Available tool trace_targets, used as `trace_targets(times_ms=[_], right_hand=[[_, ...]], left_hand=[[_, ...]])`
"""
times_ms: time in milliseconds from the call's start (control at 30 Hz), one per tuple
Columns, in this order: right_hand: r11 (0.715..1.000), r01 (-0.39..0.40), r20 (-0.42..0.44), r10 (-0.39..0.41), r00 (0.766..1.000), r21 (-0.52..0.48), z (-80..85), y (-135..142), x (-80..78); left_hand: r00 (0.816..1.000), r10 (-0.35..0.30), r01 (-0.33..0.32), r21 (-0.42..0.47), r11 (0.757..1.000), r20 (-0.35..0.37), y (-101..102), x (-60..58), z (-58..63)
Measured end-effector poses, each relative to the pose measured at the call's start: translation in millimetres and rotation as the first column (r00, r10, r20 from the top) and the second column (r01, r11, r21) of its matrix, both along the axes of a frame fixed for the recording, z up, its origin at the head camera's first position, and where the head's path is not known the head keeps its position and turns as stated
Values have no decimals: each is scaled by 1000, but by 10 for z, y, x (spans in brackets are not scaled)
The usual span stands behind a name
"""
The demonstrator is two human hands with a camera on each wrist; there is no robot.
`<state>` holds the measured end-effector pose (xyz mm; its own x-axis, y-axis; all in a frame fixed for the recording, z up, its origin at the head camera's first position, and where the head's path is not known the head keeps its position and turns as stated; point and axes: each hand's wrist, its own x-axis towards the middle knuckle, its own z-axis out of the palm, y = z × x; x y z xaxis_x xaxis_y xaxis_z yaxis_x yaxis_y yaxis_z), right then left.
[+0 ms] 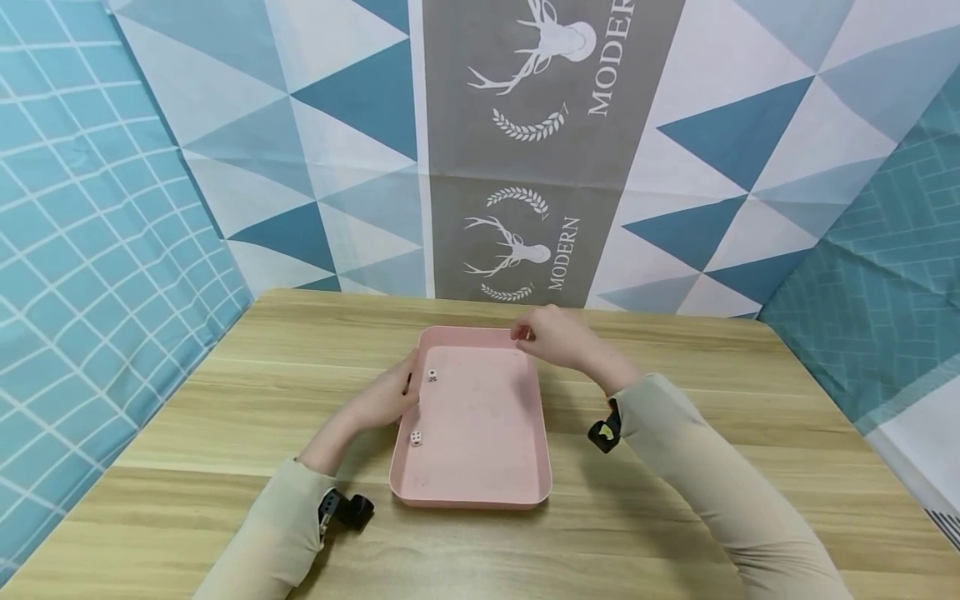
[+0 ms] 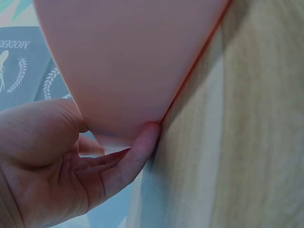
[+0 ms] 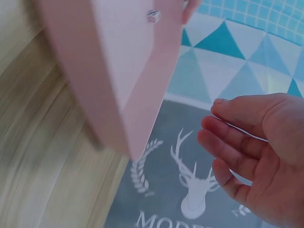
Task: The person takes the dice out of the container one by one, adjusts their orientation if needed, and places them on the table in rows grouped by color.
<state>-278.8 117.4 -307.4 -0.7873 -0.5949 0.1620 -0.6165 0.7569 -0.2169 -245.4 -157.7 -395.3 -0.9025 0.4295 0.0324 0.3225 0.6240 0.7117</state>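
Observation:
A shallow pink tray (image 1: 480, 417) lies lengthwise on the table. Two white dice with dark pips are inside along its left wall: one die (image 1: 432, 376) toward the far end, the other die (image 1: 416, 438) nearer the front. My left hand (image 1: 386, 396) grips the tray's left wall, thumb at the rim and fingers against the outside near the tabletop, as the left wrist view shows. Over the far right corner of the tray hovers my right hand (image 1: 558, 337). In the right wrist view its fingers (image 3: 232, 137) are loosely bent, apart from the tray, with nothing between them.
The wood-grain table (image 1: 675, 467) extends on all sides of the tray. Behind it hangs a patterned cloth (image 1: 360, 150) with triangles and deer heads, and a blue grid-patterned cloth (image 1: 82, 208) covers the left side. Each wrist wears a small black camera (image 1: 352, 510) on a strap.

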Motion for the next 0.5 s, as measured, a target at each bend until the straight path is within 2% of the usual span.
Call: trace_targets(times_ms=[233,500], right_hand=[[996,11,52,-7,999,-86,-39,-234,-94],[987,0,103,16,995,-158,-159,-460,-170]], left_hand=[[1000,6,-6,18,1000,11,15,18,10],[1000,5,-5,10,1000,6,5,29,22]])
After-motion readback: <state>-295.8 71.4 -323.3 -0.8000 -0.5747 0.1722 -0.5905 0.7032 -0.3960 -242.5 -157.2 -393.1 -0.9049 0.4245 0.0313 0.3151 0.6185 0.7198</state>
